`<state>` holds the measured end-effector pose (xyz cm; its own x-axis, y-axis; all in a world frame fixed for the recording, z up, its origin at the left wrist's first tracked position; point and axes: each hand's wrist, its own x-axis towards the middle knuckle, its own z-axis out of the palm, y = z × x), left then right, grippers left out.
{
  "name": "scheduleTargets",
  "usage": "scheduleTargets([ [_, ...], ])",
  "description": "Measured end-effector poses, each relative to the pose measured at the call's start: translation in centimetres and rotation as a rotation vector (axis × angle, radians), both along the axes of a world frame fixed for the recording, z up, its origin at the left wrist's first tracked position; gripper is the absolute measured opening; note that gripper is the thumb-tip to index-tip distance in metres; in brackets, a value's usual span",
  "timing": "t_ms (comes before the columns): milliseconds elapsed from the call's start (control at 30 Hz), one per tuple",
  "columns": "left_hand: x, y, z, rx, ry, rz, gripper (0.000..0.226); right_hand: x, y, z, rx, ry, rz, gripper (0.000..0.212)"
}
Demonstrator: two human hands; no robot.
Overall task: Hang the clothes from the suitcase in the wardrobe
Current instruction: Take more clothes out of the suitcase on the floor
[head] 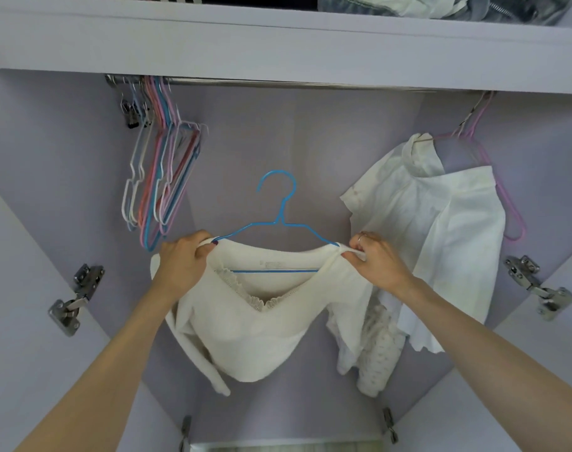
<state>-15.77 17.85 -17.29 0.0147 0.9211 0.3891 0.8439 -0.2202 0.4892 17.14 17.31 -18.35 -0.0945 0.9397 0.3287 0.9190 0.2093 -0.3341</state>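
We are standing inside the open wardrobe (310, 132), its rail (278, 82) running above both hands. Up and to the right of our right hand a white shirt (441, 230) is hanging on a pink hanger (513, 216); up and to the left of our left hand a bunch of empty hangers (160, 177) is dangling from the rail. Between our hands a cream knit top (255, 334) is draping over a blue hanger (279, 223), whose hook is pointing up toward the rail but not yet touching it.

To do this step well, we are judging that both shoulders should be seated evenly on the hanger's ends before lifting, so the wide neckline is not slipping off one side; then the hook should be going onto the bare stretch of rail between the two groups.

Our left hand (183, 259) is curling its fingers round the top's left shoulder at the hanger end. Our right hand (372, 259) is pinching the right shoulder fabric over the other end. The suitcase is not in view.
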Motion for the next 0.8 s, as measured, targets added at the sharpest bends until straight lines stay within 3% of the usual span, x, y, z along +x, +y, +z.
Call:
scheduleTargets([
  [200, 0.7, -0.2, -0.9, -0.069, -0.109, -0.046, 0.015, -0.7, -0.6, -0.4, -0.06, 0.224, -0.168, 0.028],
  [333, 2.2, -0.1, -1.7, -0.159, -0.072, -0.165, 0.035, 0.7, -0.7, 0.0, -0.068, 0.199, -0.286, 0.04],
  [500, 6.1, 0.3, -1.0, -0.19, -0.031, -0.23, 0.043, 4.1, -1.2, 1.2, -0.15, 0.176, -0.439, 0.035],
  [600, 9.2, 0.3, 0.2, -0.055, -0.014, -0.258, 0.039, 6.6, -1.8, 2.4, -0.239, 0.197, -0.568, 0.027],
  [800, 15.9, -0.9, 6.9, 0.486, 0.166, -0.27, 0.04, 11.3, -1.7, 5.3, -0.183, 0.456, -0.678, 0.018],
])
